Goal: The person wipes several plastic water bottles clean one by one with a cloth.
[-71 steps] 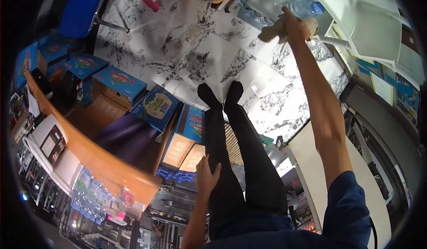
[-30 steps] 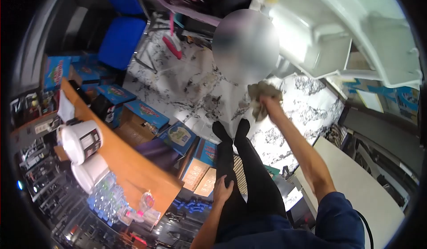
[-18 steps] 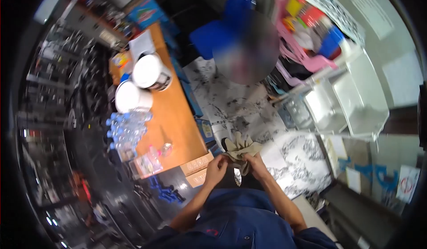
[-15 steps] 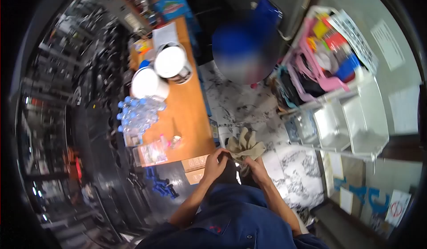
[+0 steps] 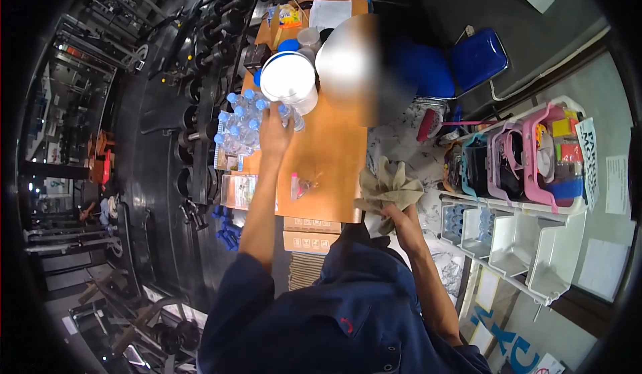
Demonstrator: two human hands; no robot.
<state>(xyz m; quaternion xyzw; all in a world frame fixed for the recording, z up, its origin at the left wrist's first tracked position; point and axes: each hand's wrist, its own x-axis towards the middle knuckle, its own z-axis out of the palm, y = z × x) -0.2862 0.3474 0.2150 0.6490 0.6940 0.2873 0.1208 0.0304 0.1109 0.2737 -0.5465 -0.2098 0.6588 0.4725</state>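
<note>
My left hand [image 5: 275, 133] reaches over the orange-brown table to the near right side of a group of clear plastic water bottles [image 5: 242, 125] with blue caps. Its fingers are closed round the top of one bottle at the group's right edge; the hand partly hides that bottle. A crumpled beige cloth [image 5: 393, 185] is bunched in my right hand [image 5: 405, 224], beside the table's right edge. Folds of the cloth spread out above the fingers.
Behind the bottles stands a white bucket [image 5: 289, 78], near a blurred white round shape [image 5: 344, 56]. A small pink-and-clear item [image 5: 299, 187] lies on the table [image 5: 334, 153]. Right are a white bin rack [image 5: 511, 247], baskets [image 5: 538, 153] and a blue chair [image 5: 478, 63]. Cardboard boxes [image 5: 311, 233] sit below.
My left hand has left the cloth and moved forward and left to the bottles. The cloth stays in my right hand, now slightly farther right. The view has shifted.
</note>
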